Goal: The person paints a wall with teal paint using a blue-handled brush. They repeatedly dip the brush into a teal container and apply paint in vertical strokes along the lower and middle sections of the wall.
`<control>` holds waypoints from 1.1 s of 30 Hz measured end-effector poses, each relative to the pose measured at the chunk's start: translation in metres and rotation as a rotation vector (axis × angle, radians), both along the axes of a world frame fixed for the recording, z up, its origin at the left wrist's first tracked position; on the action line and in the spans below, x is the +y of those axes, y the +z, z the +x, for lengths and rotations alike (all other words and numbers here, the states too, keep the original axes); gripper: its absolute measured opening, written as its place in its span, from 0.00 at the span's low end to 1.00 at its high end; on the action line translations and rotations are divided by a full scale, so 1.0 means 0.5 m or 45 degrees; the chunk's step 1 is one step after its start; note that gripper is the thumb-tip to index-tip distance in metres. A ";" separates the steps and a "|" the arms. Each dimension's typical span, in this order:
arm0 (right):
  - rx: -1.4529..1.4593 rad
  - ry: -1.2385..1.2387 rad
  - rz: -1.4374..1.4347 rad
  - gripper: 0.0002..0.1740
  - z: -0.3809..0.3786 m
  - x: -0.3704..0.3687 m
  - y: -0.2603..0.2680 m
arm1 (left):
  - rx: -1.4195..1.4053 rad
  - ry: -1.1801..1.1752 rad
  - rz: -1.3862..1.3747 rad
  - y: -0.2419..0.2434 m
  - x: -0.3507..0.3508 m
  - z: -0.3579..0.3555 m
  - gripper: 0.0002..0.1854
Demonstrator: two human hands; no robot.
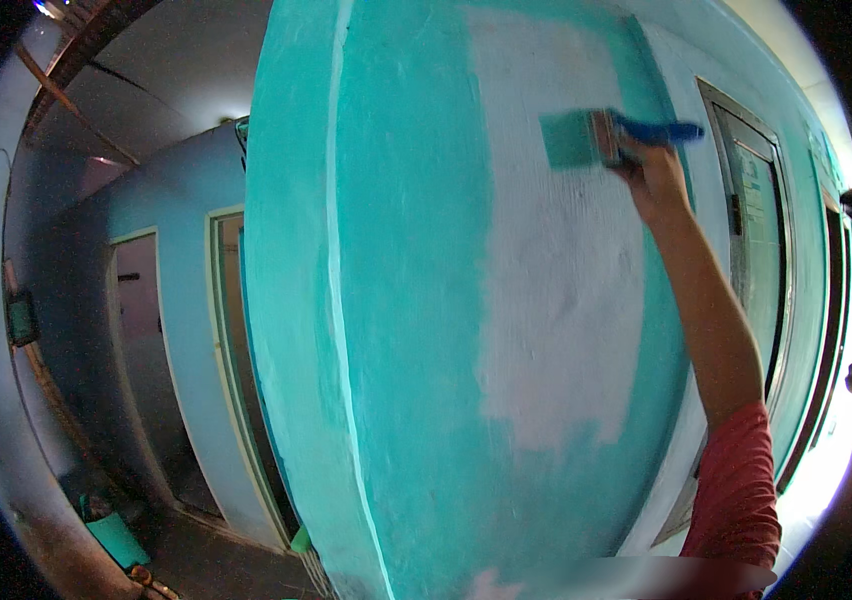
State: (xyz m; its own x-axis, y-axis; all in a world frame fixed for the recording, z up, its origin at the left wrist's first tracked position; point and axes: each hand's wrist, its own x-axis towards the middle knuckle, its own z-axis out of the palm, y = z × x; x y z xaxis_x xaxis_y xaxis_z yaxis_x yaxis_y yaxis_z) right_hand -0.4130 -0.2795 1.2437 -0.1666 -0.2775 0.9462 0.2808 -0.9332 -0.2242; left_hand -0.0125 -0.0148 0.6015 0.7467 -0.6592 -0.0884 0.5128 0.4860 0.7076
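My right hand (655, 176) grips a wide paintbrush (606, 135) with a blue handle, held sideways against the wall. Its bristles (568, 140) look loaded with teal paint and overlap an unpainted whitish patch (561, 300). Fresh teal paint (411, 262) surrounds that patch on the left, at the top, below and along the right edge. A pale vertical line (334, 225) runs down the wall to the left of the brush. My left hand is out of view.
On the right is a framed door (756, 195) in the adjoining wall. Two doorways (163, 360) (227, 247) open in the blue wall to the left. A teal container (118, 538) lies on the floor at lower left, and a broom-like bundle (313, 566) leans by the wall's foot.
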 end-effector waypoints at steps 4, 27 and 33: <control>-0.021 -0.505 -0.452 0.18 0.034 0.011 0.219 | -0.038 0.062 -0.188 0.051 0.004 -0.029 0.17; 1.368 -1.021 -0.498 0.15 0.100 0.024 -0.302 | 0.243 -0.088 -0.072 0.106 -0.041 0.013 0.23; 0.613 -1.417 -0.758 0.18 0.118 -0.037 0.302 | 0.356 0.018 -0.079 0.075 -0.050 0.016 0.21</control>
